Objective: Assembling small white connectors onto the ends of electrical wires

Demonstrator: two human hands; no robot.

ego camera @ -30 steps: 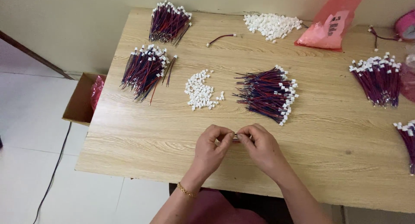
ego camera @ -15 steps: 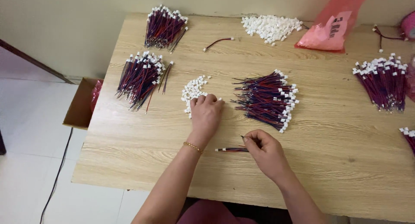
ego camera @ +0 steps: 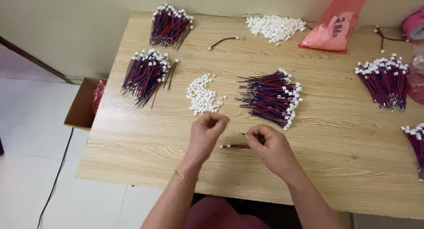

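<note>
Now the right hand pinches a red-and-blue wire lead just above the worktop; the left hand, fingertips pinched, may fumble whatever tiny part it holds, unseen.

A short red-and-dark wire lead with a white connector at its left end lies level, held above the counter's near edge.

Red-and-blue wires, white connectors, pink bag
</note>
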